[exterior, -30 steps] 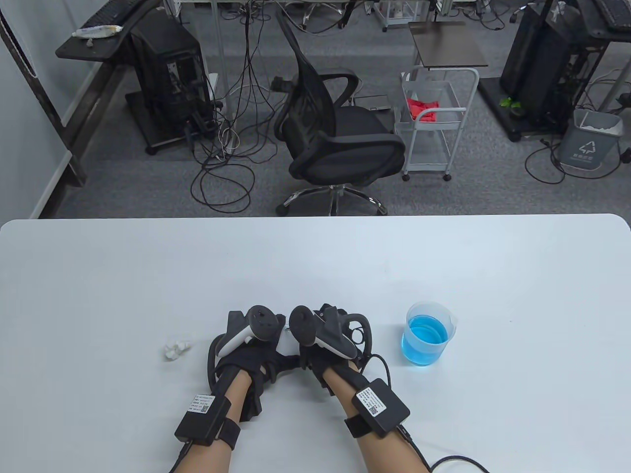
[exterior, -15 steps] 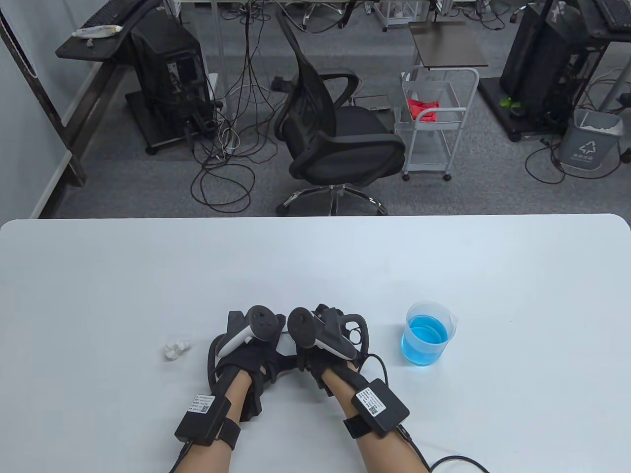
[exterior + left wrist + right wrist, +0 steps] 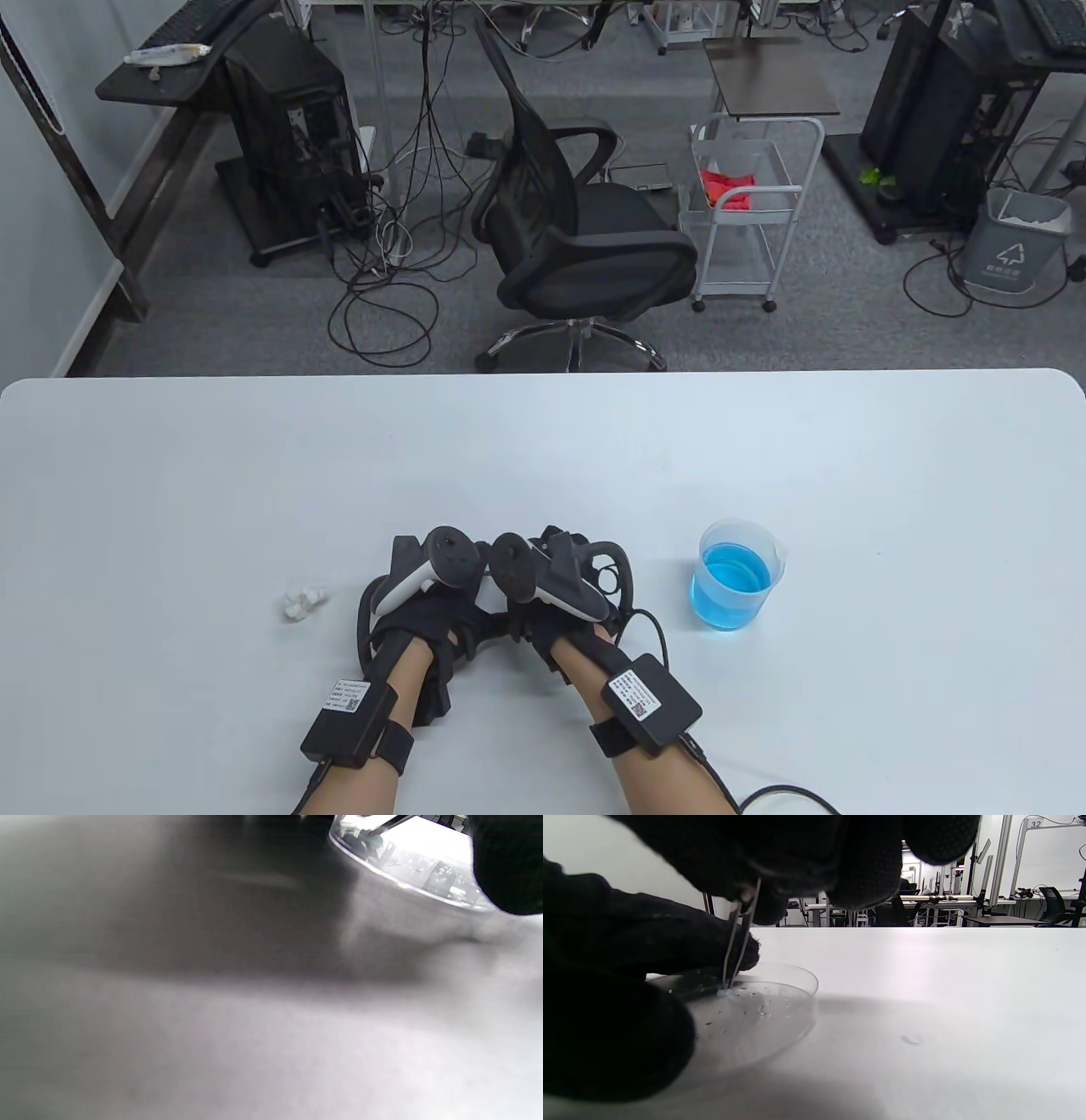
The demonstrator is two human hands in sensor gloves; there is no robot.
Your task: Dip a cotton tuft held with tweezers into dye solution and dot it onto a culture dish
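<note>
In the right wrist view my right hand (image 3: 755, 895) pinches metal tweezers (image 3: 739, 942) that point down. Their tip holds a small pale blue cotton tuft (image 3: 724, 992), which touches the floor of the clear culture dish (image 3: 780, 1014). My left hand (image 3: 628, 942) grips the dish at its left rim. In the table view both hands, left (image 3: 441, 611) and right (image 3: 543, 620), sit close together and hide the dish. The beaker of blue dye (image 3: 736, 577) stands to the right of my right hand. The left wrist view shows the dish rim (image 3: 407, 882) and the tweezers tip (image 3: 390, 821).
A loose wad of white cotton (image 3: 303, 601) lies on the white table (image 3: 543, 458) left of my left hand. A small drop (image 3: 911, 1038) marks the table right of the dish. A cable (image 3: 772, 794) trails from my right wrist.
My right hand has shifted slightly left, closer to my left hand, and its tracker has tilted a little. The left hand, beaker and cotton wad have not moved.
</note>
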